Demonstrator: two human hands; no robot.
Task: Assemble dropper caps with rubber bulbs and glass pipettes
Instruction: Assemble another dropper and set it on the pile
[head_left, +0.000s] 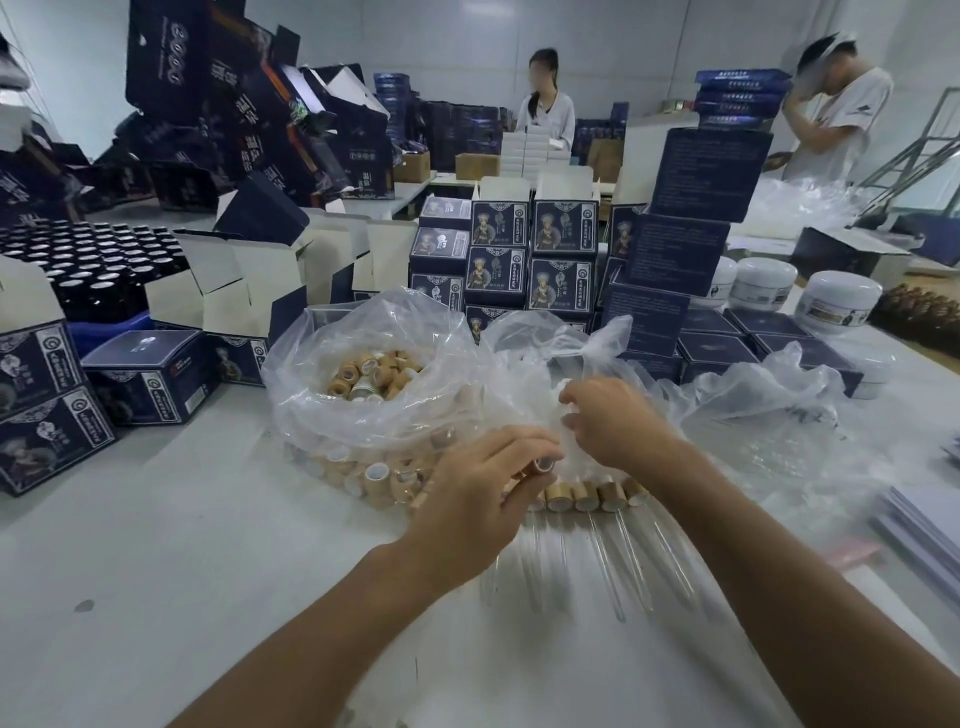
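Note:
My left hand (480, 478) pinches one tan bamboo-look dropper cap (543, 462) at its fingertips. My right hand (610, 421) sits just above and to the right, fingers curled into a clear plastic bag (550, 358) of pale parts; what it holds is hidden. A second clear bag (332, 405) on the left is full of loose tan caps (371, 376). Below my hands a row of finished droppers (587, 498) lies on the white table (208, 545), their glass pipettes (623, 561) pointing toward me.
Dark blue product boxes (530, 249) are stacked behind the bags and at the left (150, 379). White jars (836, 301) stand at the right, dark bottles (98, 265) at the far left. Crumpled plastic (769, 415) lies right of my hands. Two people work at the back.

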